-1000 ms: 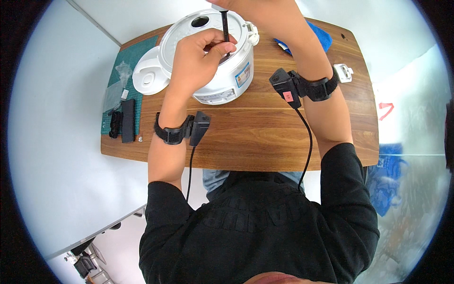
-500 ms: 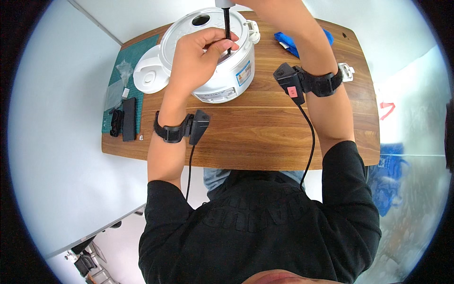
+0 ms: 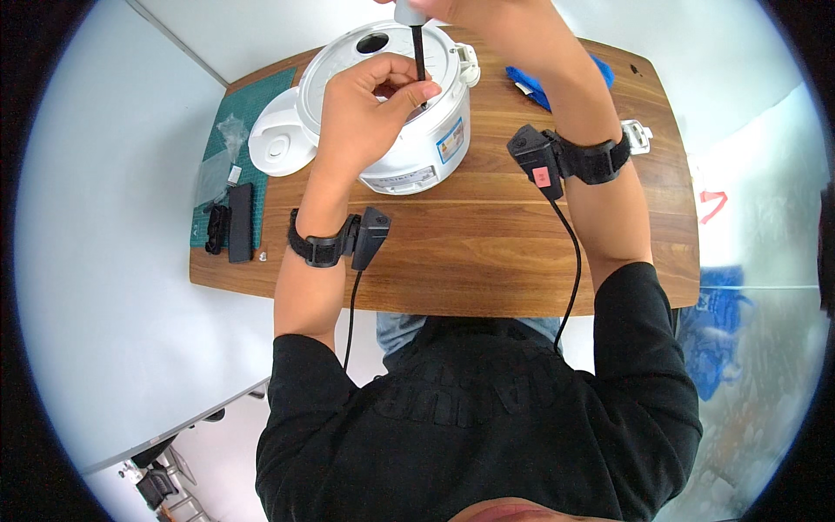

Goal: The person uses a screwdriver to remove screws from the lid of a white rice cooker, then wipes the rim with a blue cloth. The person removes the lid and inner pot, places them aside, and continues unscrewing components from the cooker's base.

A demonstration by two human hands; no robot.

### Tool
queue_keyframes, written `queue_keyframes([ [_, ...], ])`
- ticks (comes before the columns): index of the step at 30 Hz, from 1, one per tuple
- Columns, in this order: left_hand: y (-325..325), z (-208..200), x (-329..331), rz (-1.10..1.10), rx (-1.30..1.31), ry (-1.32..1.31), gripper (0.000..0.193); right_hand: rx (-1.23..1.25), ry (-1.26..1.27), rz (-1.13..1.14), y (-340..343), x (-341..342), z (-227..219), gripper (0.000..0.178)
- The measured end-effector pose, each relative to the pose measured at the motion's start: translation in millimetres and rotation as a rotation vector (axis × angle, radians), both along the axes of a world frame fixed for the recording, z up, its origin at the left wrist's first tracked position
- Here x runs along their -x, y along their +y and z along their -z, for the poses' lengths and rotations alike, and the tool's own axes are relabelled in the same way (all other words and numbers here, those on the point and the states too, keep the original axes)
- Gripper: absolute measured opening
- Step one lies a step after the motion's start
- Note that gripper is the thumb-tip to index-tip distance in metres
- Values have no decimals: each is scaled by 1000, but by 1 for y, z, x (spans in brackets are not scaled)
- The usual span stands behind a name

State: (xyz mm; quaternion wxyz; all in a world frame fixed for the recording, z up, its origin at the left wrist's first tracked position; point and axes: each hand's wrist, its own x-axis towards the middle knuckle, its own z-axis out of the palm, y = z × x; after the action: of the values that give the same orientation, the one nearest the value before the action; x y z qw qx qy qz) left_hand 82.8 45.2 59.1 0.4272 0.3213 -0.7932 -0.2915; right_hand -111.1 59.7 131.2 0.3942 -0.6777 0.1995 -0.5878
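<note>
A white rice cooker (image 3: 391, 157) stands at the table's far side, its round top (image 3: 339, 61) facing up. My right hand (image 3: 457, 10), cut off by the upper edge, is closed on the light grey handle of a screwdriver (image 3: 418, 48). Its dark shaft points down at the cooker's near right rim. My left hand (image 3: 370, 109) rests over the cooker's top, thumb and fingers closed around the lower shaft. Whatever the screwdriver's tip meets is hidden by my left thumb.
On the green cutting mat (image 3: 268, 96) at left lie clear plastic bags (image 3: 231, 135), a dark grey box (image 3: 240, 222) and a black strap (image 3: 217, 228). A blue cloth (image 3: 535, 87) and a white plastic part (image 3: 639, 137) lie at right, partly behind my right forearm. Cables hang from both wrist devices.
My right hand and the screwdriver handle have come slightly lower into view. My left thumb has shifted a little along the shaft. The whole scene sits slightly lower in the picture.
</note>
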Motion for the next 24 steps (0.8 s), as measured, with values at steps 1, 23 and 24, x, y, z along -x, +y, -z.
queue_keyframes([
  [1,1,-1,0,-9,-2,-12,17,44,94,130,1,-4,-1,65],
  [23,3,-4,2,-15,-39,-109,18,129,432,542,14,-3,-16,68],
  [24,2,-4,2,-15,-36,-115,18,60,408,506,18,-2,-20,68],
])
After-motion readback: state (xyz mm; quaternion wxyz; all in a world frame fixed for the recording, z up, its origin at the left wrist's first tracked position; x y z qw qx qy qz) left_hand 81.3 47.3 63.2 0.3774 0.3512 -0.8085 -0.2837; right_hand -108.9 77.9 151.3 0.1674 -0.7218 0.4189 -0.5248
